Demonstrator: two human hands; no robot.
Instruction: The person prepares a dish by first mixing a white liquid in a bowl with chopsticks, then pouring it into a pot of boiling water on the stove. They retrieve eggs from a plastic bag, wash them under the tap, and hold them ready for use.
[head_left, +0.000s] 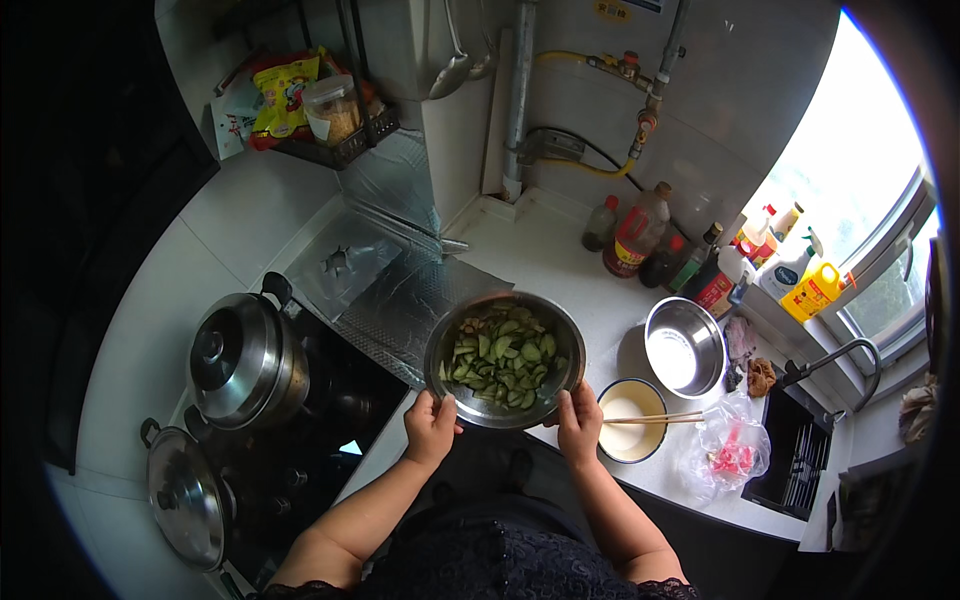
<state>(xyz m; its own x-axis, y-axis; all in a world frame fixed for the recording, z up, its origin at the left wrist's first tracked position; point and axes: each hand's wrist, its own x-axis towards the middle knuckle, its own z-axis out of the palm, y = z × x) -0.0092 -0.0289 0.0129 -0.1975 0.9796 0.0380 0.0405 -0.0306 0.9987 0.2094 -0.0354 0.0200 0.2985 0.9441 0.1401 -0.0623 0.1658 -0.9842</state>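
Between my two hands is a wide metal bowl (438, 350), held by its rim over the counter's front edge. Sliced green vegetable pieces (505, 360), perhaps cucumber or eggplant, lie in it. My left hand (432, 428) grips the near left rim, thumb on top. On the near right rim, my right hand (578, 420) has its thumb over the edge and its other fingers mostly hidden beneath. Close by my right hand stands a bowl of pale batter-like liquid (628, 436), with chopsticks (660, 418) laid across it. Behind that is a shiny steel bowl (686, 345), seemingly without contents.
At left, a lidded steel pot (240, 360) and a lidded pan (188, 498) sit on a black cooktop (330, 430). Several sauce bottles (640, 232) line the back wall. A plastic bag (728, 450) lies beside the sink (790, 455). Foil (400, 300) covers the corner.
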